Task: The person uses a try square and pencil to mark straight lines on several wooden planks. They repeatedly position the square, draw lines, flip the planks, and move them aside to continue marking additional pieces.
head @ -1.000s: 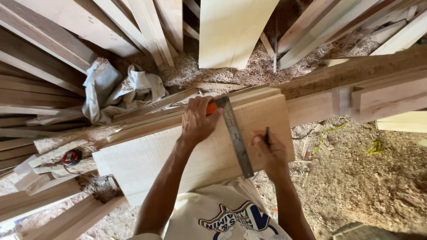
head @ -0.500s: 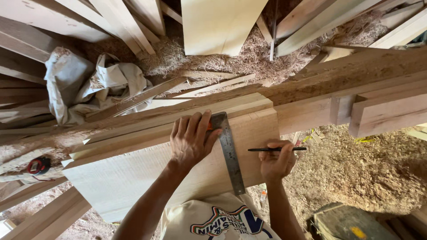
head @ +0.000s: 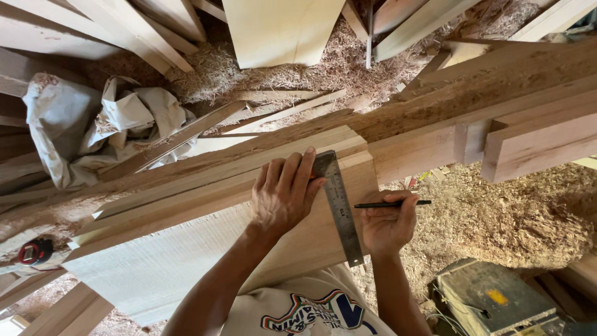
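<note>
Your left hand (head: 283,196) lies spread flat, fingers open, pressing the steel try square (head: 339,205) down on the wide pale board (head: 205,249), which rests across rough timber beams with its right end just under the square's blade. Your right hand (head: 387,224) is closed around a black pencil (head: 392,203), held level just beside the blade's right edge and over the end of the board. The board looks stiff and fairly heavy, its planed face smooth enough for the square to slide, so keep your palm bearing down near the blade's upper end; to shift the board, take it by its long edges. The pencil is light and thin and pinches best near the tip. Sawdust covers the floor (head: 522,218), a crumpled grey sack (head: 93,124) lies off to the left, and a red tape measure (head: 34,252) sits by the board's left end.
</note>
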